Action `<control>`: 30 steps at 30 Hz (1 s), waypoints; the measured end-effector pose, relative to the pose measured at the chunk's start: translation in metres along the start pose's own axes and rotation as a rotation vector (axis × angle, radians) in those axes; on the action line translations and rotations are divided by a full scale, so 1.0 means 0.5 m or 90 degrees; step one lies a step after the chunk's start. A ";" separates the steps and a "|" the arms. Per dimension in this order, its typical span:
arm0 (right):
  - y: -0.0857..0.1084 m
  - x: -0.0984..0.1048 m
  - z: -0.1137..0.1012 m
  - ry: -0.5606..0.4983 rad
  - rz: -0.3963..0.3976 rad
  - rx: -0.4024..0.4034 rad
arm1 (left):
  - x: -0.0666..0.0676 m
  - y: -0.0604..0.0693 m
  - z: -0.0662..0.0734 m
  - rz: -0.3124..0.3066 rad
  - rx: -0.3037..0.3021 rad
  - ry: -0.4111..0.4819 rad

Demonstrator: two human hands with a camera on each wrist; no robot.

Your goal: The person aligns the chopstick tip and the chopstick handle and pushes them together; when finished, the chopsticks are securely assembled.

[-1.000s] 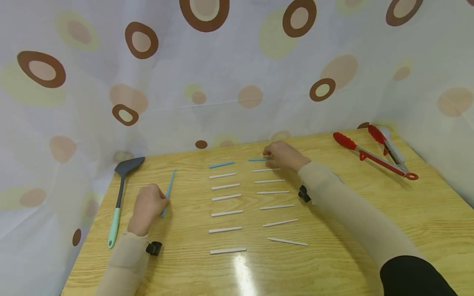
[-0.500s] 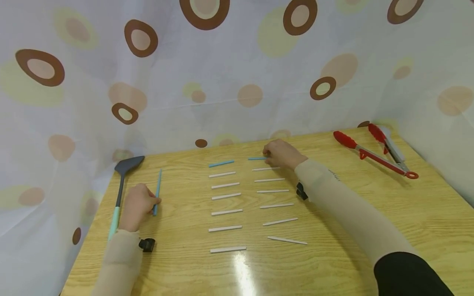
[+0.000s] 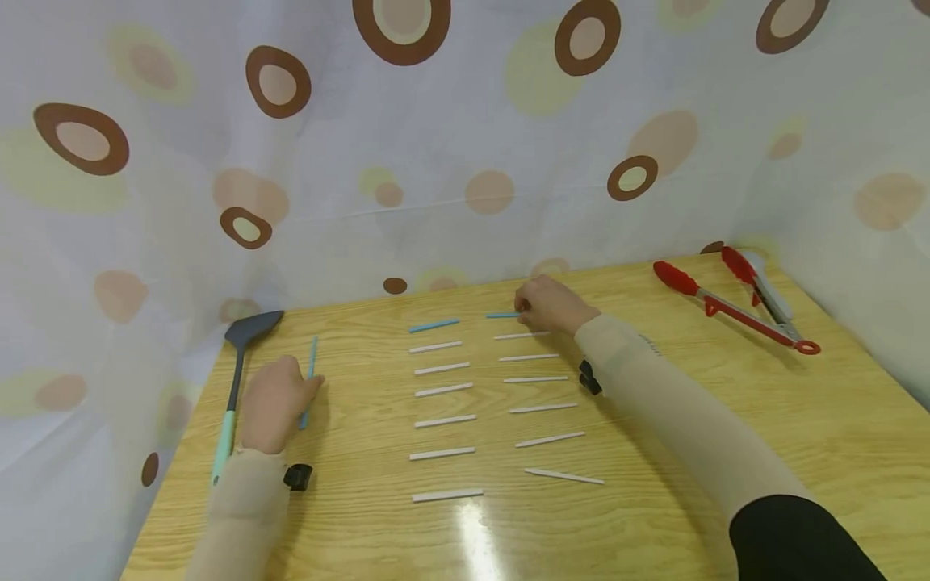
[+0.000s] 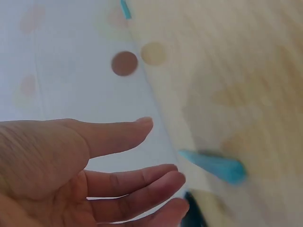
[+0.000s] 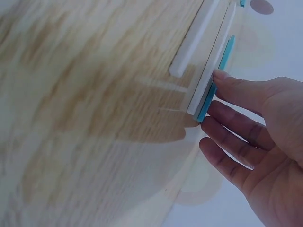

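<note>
On the left of the table lies a blue stick [image 3: 312, 361], seen also as a blue stick [image 4: 218, 166] in the left wrist view. My left hand [image 3: 276, 403] hovers beside it; in the left wrist view this hand [image 4: 94, 175] has thumb and fingers apart with nothing between them. At the back of the right column my right hand [image 3: 550, 305] is at another blue stick [image 3: 500, 315]. The right wrist view shows the right hand [image 5: 265, 137] with its thumb and fingertips touching that blue stick [image 5: 218, 78], which lies beside a white stick [image 5: 213, 61].
Between the hands, white sticks [image 3: 444, 389] form a left column topped by a blue stick [image 3: 433, 326]; more white sticks [image 3: 536, 378] form a right column. A spatula [image 3: 237, 375] lies far left, red tongs [image 3: 751, 321] at the back right. A patterned cloth [image 3: 450, 145] hangs behind.
My left hand has moved left with the blue stick, turned it more upright in view, and let it go. My right hand has stayed by its blue stick.
</note>
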State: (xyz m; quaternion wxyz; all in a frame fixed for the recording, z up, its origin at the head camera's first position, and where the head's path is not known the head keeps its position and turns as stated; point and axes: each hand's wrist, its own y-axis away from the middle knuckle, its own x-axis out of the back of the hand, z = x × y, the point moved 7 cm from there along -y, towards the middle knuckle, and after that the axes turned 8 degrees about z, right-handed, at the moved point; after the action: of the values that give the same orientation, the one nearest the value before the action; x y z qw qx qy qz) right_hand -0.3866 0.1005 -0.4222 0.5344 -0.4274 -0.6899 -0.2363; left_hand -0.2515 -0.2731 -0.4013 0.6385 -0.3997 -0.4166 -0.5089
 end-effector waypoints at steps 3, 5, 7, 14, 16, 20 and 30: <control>0.002 -0.002 0.003 0.000 -0.001 -0.008 | 0.002 -0.013 0.042 0.013 -0.025 -0.036; 0.003 -0.001 0.002 -0.005 0.001 -0.004 | -0.004 -0.028 0.070 0.012 -0.039 -0.048; 0.003 -0.001 0.000 -0.009 0.007 0.003 | -0.017 -0.044 0.100 0.003 -0.063 -0.038; 0.001 -0.001 -0.002 0.005 0.032 0.026 | -0.093 -0.097 0.199 -0.049 -0.164 0.058; 0.000 0.001 -0.004 0.009 0.032 0.027 | -0.112 -0.111 0.219 -0.059 -0.188 0.096; -0.001 0.001 -0.010 0.018 0.020 0.031 | -0.136 -0.138 0.247 -0.071 -0.226 0.150; -0.003 -0.001 -0.013 0.055 0.006 0.025 | -0.161 -0.178 0.273 -0.079 -0.206 0.133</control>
State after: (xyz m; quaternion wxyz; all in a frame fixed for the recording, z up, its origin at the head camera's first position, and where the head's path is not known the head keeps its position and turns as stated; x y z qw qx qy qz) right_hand -0.3843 0.0942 -0.4205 0.5730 -0.4096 -0.6686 -0.2387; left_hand -0.3672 -0.1344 -0.4239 0.5731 -0.4156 -0.2843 -0.6465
